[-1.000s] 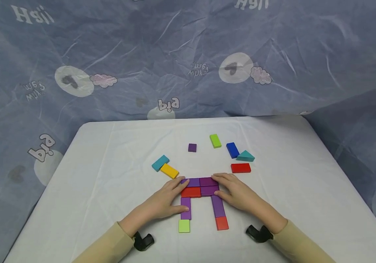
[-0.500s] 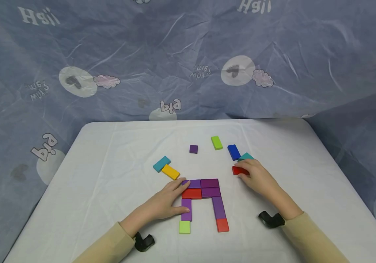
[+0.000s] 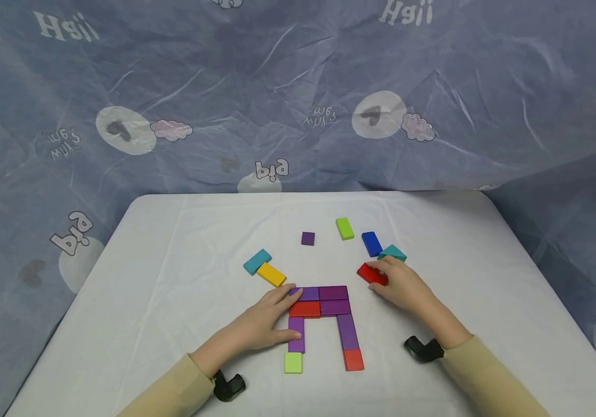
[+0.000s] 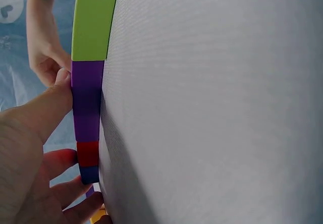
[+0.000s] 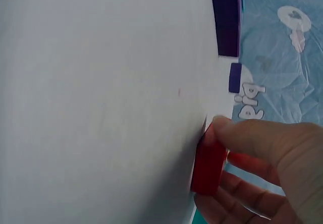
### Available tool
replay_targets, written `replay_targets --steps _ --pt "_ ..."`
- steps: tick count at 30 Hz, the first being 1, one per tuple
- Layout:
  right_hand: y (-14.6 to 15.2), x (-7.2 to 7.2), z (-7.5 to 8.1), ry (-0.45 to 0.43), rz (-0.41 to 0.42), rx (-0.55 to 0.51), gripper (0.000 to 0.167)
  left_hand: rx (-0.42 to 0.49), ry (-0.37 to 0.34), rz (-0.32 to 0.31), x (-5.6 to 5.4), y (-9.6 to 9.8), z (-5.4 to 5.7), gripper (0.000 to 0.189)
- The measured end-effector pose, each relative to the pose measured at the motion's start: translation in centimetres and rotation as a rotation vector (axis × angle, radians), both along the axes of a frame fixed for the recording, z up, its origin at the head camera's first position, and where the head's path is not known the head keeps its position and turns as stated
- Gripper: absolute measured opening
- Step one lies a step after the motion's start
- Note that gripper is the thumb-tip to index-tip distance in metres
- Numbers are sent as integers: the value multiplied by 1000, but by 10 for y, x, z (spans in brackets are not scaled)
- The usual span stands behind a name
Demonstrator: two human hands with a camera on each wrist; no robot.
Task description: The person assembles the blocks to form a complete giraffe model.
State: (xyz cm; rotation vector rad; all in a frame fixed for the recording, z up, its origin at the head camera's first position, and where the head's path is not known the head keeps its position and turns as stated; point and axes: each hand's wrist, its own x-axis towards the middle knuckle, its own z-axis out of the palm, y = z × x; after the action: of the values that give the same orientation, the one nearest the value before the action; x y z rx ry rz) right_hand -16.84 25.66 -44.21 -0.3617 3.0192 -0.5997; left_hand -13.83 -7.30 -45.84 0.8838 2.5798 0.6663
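Note:
My right hand (image 3: 406, 285) pinches a red rectangular block (image 3: 368, 273) between thumb and fingers, right of the flat block figure. In the right wrist view that same red block (image 5: 208, 167) slants under the thumb. My left hand (image 3: 261, 318) rests along the figure's left side with fingers extended. Its thumb touches the purple left leg block (image 3: 296, 343), and its fingertips lie by the violet top block (image 3: 309, 293). The figure also has a red block (image 3: 304, 309), two dark purple blocks on the right, a purple right leg (image 3: 347, 332) and a red end block (image 3: 353, 359).
Beyond the figure lie a teal block (image 3: 257, 262) and a yellow block (image 3: 271, 274). Further back are a small purple block (image 3: 308, 238), a green block (image 3: 344, 229), a blue block (image 3: 372, 244) and a teal triangle (image 3: 393, 252). White cloth (image 3: 198, 243) covers the table.
My right hand has left the figure's right side, reached the red block and grasped it. The block has since shifted slightly left and turned. My left hand stays in place.

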Motion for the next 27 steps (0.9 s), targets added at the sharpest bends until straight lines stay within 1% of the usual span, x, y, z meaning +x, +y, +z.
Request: replay_targets --steps 6,12,20,27 --pt "-13 0 -1 -16 67 -38 63 -1 17 -1 0 -1 -1 83" --pt "-14 -1 1 -62 153 -73 60 -4 17 -2 0 -1 0 82" --pt "-17 -2 1 -102 167 -121 61 -7 16 1 0 0 0 82" --pt "-19 -2 1 -108 181 -117 61 -10 10 3 0 0 0 83"
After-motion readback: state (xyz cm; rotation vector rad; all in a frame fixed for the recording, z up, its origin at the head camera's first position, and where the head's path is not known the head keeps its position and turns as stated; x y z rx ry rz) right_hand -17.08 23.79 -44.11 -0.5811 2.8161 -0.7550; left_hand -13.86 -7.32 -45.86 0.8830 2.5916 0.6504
